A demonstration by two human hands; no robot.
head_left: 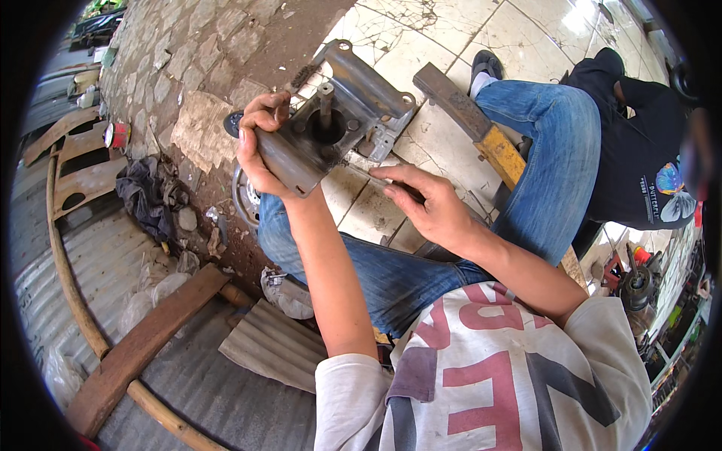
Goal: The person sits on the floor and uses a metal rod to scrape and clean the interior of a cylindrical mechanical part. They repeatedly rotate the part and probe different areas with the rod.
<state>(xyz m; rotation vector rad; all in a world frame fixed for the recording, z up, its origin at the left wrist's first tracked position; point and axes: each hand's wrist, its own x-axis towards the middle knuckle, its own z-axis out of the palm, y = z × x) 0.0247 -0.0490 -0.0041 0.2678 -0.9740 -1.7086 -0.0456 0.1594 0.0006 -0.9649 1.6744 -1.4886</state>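
Clasping the steel bracket (361,99) from the left is the left hand (263,143); near-right, the right hand (436,208) pinches a slim tool (367,174) pointing far-left.

Bright, diffuse daylight on my end, shadows soft. Glossy floor tiles (556,34) blow out to white glare at upper right. Gray metal bracket (368,79) takes a dull sheen — its round hole (323,137) goes near black. My left hand (263,143) and right hand (435,209) read reasonably sharp. Fisheye bends lines toward the rim, corners black. Far right smears — a brownish shape (698,143) there's too blurred to identify.
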